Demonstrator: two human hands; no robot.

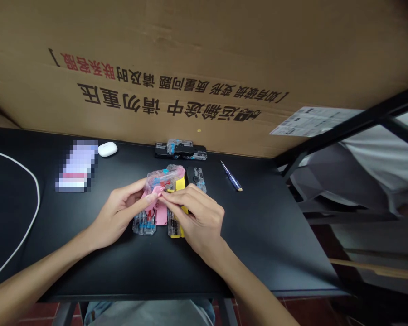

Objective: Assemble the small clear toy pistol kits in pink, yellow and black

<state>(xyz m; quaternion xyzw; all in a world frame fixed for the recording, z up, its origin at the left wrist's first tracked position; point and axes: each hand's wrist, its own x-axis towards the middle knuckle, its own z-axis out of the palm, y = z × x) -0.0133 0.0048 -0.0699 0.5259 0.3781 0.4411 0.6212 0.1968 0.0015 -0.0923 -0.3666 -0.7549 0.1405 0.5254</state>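
My left hand (pixel 119 212) and my right hand (pixel 197 215) meet over the middle of a black table (pixel 265 235). Both pinch a small clear-plastic part with pink and blue inside (pixel 163 179), held just above the tabletop. Under the hands lie more small parts: a pink piece (pixel 161 215), a clear piece with blue and red (pixel 143 224), and a yellow-and-clear piece (pixel 174 228). A yellow part (pixel 180 184) and a black-and-clear part (pixel 196 177) sit just behind my right fingers.
A small screwdriver (pixel 231 176) lies to the right. More black-and-clear parts (pixel 181 149) rest against a large cardboard box (pixel 204 72) at the back. A white earbud case (pixel 107 149), a blurred flat item (pixel 77 166) and a white cable (pixel 27 213) lie on the left.
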